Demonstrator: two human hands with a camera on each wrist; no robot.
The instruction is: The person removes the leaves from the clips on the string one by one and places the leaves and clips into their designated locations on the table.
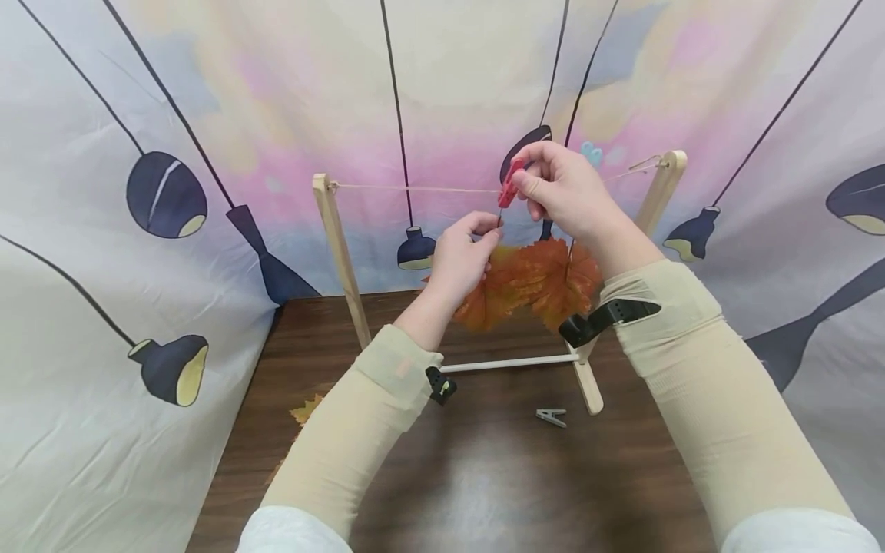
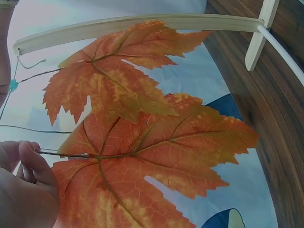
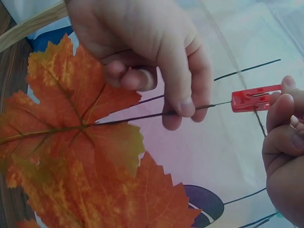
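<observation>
My left hand [image 1: 456, 257] pinches the thin dark stem of an orange maple leaf [image 2: 156, 147] between thumb and fingers. Just above it, my right hand [image 1: 563, 188] grips a red clothespin [image 1: 510, 184] by its handle end. The pin's jaw end is at the string [image 1: 415, 188], close to the tip of the stem in the right wrist view; whether it bites on the stem is unclear. Beside this leaf hangs a second orange leaf [image 2: 109, 71], its stem reaching a teal clip [image 2: 13, 85] on the string.
Two wooden posts [image 1: 339, 253] hold the string, with a white rod [image 1: 512, 363] joining them low down. A grey clothespin [image 1: 551, 417] lies on the brown table [image 1: 477, 476]. Another yellowish leaf [image 1: 304, 411] lies partly behind the left forearm. A painted cloth backdrop [image 1: 276, 77] stands behind.
</observation>
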